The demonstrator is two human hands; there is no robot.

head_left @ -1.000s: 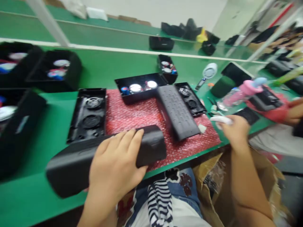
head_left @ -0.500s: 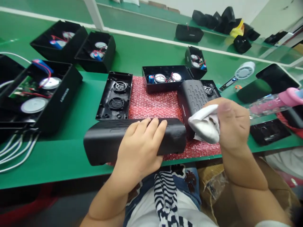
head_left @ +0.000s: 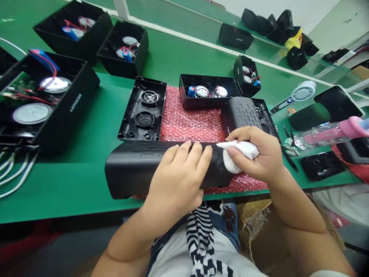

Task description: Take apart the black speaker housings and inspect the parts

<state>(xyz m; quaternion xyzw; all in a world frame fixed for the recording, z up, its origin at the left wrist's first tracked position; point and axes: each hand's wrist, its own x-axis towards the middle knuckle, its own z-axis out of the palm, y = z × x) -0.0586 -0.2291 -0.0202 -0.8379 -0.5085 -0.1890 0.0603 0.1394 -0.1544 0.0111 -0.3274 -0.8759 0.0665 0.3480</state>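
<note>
A long black speaker case lies across the front of the red bubble wrap. My left hand is wrapped over its middle, fingers on the top and thumb at the near side. Pinched in my right hand is a white cloth, which is against the right end of the case. Just behind the cloth stands a second black case with a patterned surface. An open black shell with two round grilles lies behind the long case, on the left.
Open cases with wiring stand at the left and at the back. On the right are a small fan, a pink-topped bottle, tweezers and a black tray. White cables hang at the left.
My right hand has moved left with the white cloth, from beside the case onto its right end. My left hand still holds the case. The whole view has shifted slightly.
</note>
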